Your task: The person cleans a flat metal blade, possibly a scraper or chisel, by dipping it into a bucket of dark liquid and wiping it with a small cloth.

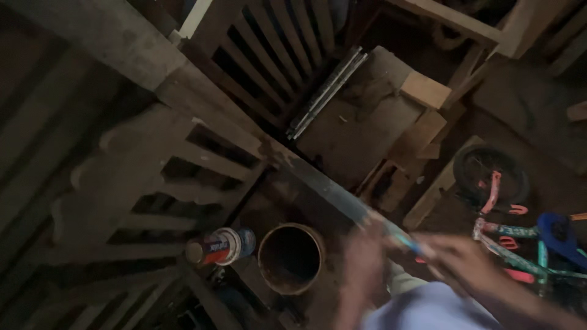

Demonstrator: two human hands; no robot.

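A long hand saw [330,192] runs diagonally from a wooden beam [202,91] down to my hands, with its teal handle end [408,243] between them. My right hand [468,260] is closed around the handle end. My left hand [364,260] is blurred, and its fingers sit against the blade just above the handle; I cannot tell its grip. The blade tip rests near the joint of the beam and a slatted wooden frame [208,162].
A tin can [221,245] lies on its side beside a round open rusty container [291,256]. A child's bicycle [510,241] stands at the right. Wooden boards [361,122], offcuts [425,90], metal strips [327,91] and slatted furniture frames [275,43] crowd the dim floor.
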